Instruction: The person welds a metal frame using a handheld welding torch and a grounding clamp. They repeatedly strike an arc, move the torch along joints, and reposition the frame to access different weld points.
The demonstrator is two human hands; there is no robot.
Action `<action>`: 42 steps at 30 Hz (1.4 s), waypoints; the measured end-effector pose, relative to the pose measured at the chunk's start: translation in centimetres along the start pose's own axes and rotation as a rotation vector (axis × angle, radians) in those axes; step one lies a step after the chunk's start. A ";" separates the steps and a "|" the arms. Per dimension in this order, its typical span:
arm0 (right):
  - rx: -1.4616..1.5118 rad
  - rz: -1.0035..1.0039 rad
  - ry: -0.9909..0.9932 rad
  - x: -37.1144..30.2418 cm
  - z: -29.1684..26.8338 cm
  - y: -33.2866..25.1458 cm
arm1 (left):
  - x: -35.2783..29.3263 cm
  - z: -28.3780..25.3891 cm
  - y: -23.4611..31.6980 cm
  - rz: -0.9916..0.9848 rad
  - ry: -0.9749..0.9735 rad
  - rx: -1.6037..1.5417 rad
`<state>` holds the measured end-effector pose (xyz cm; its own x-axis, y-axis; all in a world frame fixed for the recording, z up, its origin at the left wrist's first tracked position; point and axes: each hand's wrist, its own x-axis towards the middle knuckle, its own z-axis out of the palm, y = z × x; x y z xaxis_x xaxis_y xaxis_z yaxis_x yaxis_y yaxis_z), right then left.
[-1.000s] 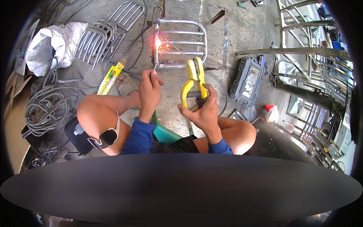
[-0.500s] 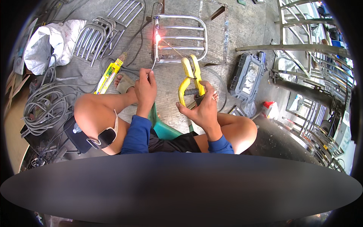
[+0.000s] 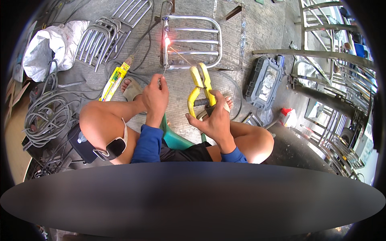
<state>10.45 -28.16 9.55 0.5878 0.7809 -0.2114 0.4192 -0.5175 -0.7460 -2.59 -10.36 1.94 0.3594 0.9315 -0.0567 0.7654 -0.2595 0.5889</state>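
Note:
A shiny tubular metal rack lies on the floor ahead of me, its bars running left to right. At its left-hand rail is a bright, pinkish-white welding glow. My right hand is closed round a yellow welding electrode holder. From its jaws a thin welding electrode slants up and left to the glow. My left hand pinches a thin metal rod, which points up towards the rack's lower left corner. The rod's far end blurs against the rail.
A yellow electrode packet lies left of my foot, near coiled cables and a white sack. More metal racks are stacked at upper left. A dark toolbox sits right, before metal frames. Dark glasses rest on my left thigh.
The electrode holder has shifted slightly down and left in view. My left hand has moved slightly right and down with the rod. The glow stays on the left rail.

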 end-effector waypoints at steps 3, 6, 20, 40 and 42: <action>-0.055 -0.169 0.096 0.4 0.1 -0.1 | 0.7 -0.7 -0.3 -0.073 -0.008 0.006; -0.040 -0.119 0.024 0.4 0.0 -0.1 | 1.0 -0.8 -0.6 -0.027 0.017 0.003; 0.001 -0.046 -0.036 0.4 0.1 -0.1 | 1.3 -1.1 -0.1 0.108 0.056 0.002; -0.029 -0.106 -0.007 0.6 -0.1 -0.5 | 1.3 -1.2 0.1 0.056 0.011 0.080; -0.021 -0.093 -0.017 0.7 -0.1 -0.6 | 1.4 -1.3 0.2 0.031 -0.009 0.082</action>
<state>10.66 -27.37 9.89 0.5339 0.8317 -0.1525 0.4860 -0.4494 -0.7496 -2.61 -8.80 3.05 0.3881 0.9204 -0.0465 0.7949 -0.3088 0.5222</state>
